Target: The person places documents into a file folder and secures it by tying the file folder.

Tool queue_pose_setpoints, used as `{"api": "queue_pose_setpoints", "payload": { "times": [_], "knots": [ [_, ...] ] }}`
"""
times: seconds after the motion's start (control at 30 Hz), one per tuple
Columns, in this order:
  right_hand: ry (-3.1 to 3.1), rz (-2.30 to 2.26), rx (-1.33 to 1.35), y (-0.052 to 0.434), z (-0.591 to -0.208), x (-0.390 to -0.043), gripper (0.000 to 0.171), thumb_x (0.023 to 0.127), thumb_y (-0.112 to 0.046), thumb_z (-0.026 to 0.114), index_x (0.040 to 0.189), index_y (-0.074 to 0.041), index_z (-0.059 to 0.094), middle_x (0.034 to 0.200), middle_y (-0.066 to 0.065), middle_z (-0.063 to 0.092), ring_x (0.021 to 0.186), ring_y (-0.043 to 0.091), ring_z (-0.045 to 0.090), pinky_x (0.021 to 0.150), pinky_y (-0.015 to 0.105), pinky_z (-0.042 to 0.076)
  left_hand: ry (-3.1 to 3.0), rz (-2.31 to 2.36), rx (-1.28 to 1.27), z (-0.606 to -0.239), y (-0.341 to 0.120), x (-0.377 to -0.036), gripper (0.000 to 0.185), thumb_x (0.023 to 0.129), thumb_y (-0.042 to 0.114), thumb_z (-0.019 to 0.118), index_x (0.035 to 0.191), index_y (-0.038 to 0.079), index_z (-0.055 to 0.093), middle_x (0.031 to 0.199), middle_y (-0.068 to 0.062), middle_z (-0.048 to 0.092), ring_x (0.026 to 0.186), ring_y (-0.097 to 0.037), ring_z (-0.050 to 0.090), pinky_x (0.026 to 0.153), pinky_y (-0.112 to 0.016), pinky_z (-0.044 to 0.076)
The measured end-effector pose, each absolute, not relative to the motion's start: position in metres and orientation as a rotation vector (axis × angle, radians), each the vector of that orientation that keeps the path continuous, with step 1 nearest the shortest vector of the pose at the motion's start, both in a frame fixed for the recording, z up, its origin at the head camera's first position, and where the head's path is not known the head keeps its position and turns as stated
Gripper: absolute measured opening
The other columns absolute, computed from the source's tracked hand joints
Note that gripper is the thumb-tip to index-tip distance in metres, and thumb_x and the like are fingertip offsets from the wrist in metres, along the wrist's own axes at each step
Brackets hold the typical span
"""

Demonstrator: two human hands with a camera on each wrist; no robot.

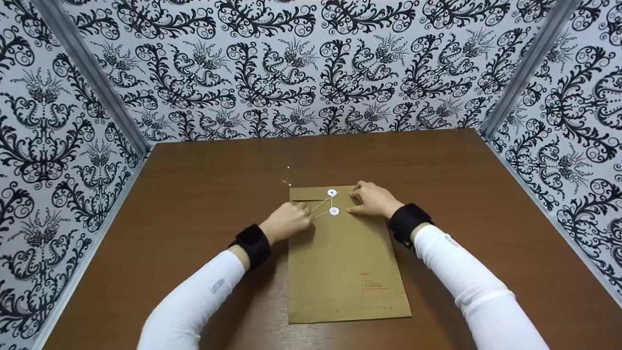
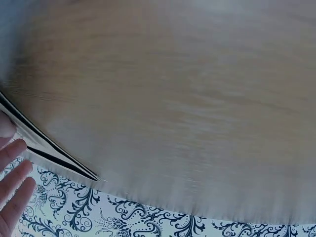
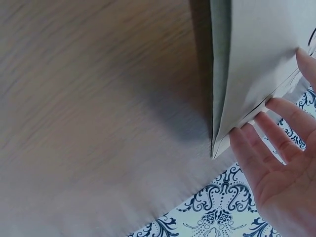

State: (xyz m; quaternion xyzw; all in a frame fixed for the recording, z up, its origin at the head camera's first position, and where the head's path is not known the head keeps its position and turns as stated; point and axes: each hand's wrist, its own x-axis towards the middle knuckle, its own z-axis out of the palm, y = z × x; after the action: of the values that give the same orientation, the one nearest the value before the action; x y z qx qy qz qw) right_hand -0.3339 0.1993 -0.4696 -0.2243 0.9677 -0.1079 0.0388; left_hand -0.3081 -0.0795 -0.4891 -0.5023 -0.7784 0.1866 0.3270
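Note:
A brown string-tie envelope [image 1: 340, 257] lies flat on the table, its flap end away from me. Two white paper discs [image 1: 334, 211] sit one above the other near that end, and a thin string [image 1: 322, 215] stretches from them to my left hand. That left hand [image 1: 289, 221] has curled fingers and pinches the string over the envelope's left side. My right hand [image 1: 373, 199] rests on the upper right corner, thumb and fingers spread. In the right wrist view, its fingertips [image 3: 237, 133] touch the flap edge. Only a few left fingers [image 2: 17, 197] appear in the left wrist view.
The brown wooden table [image 1: 204, 194] surrounds the envelope. Small white bits [image 1: 288, 167] lie just beyond its top left corner. Patterned black-and-white walls [image 1: 291, 63] close off the back and both sides.

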Motion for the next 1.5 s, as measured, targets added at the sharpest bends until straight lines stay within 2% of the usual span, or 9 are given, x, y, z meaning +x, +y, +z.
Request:
{"api": "queue_pose_setpoints", "payload": {
  "times": [0.3,0.5,0.63,0.87,1.27,1.5],
  "knots": [
    [2.964,-0.324,-0.713,0.199,-0.471,-0.334,0.051,0.091,-0.040,0.076,0.121,0.000,0.072,0.130,0.018,0.064,0.116,0.039,0.063,0.096,0.053,0.054,-1.983,0.526,-1.396,-0.489,-0.081,-0.277,0.009,0.086,0.017,0.072,0.079,0.022,0.073,0.078,0.011,0.071,0.070,-0.007,0.063,0.051,-0.021,0.049],
    [2.957,-0.346,-0.693,0.200,-0.470,-0.333,0.053,0.092,-0.039,0.075,0.129,-0.001,0.070,0.131,0.019,0.063,0.118,0.039,0.062,0.099,0.053,0.054,-1.998,0.455,-1.437,-0.488,-0.069,-0.253,0.011,0.089,0.021,0.068,0.080,0.022,0.074,0.080,0.012,0.071,0.073,-0.006,0.065,0.060,-0.021,0.052],
    [2.958,-0.351,-0.703,0.199,-0.470,-0.332,0.054,0.092,-0.039,0.074,0.131,0.000,0.068,0.131,0.021,0.063,0.118,0.040,0.062,0.100,0.053,0.054,-2.156,0.343,-1.378,-0.490,-0.063,-0.244,0.009,0.086,0.020,0.070,0.078,0.018,0.071,0.080,0.009,0.071,0.072,-0.008,0.066,0.056,-0.023,0.053],
    [2.968,-0.343,-0.706,0.201,-0.471,-0.332,0.055,0.092,-0.039,0.074,0.130,0.000,0.069,0.131,0.020,0.064,0.119,0.041,0.062,0.102,0.053,0.053,-2.222,0.231,-1.359,-0.492,-0.052,-0.235,0.009,0.081,0.018,0.071,0.073,0.017,0.069,0.076,0.008,0.070,0.067,-0.009,0.065,0.049,-0.026,0.051],
    [2.970,-0.341,-0.714,0.199,-0.470,-0.332,0.054,0.091,-0.040,0.075,0.127,0.000,0.070,0.130,0.020,0.064,0.119,0.042,0.062,0.101,0.054,0.054,-2.219,0.252,-1.388,-0.491,-0.030,-0.228,0.007,0.086,0.021,0.069,0.080,0.018,0.071,0.082,0.009,0.072,0.074,-0.007,0.067,0.059,-0.023,0.055],
    [2.971,-0.317,-0.702,0.200,-0.472,-0.331,0.052,0.093,-0.040,0.073,0.128,-0.001,0.070,0.133,0.018,0.062,0.121,0.039,0.060,0.098,0.052,0.054,-2.212,0.255,-1.374,-0.490,-0.027,-0.227,0.014,0.089,0.019,0.068,0.075,0.018,0.068,0.078,0.008,0.070,0.069,-0.008,0.066,0.049,-0.025,0.052]
  ]
}}
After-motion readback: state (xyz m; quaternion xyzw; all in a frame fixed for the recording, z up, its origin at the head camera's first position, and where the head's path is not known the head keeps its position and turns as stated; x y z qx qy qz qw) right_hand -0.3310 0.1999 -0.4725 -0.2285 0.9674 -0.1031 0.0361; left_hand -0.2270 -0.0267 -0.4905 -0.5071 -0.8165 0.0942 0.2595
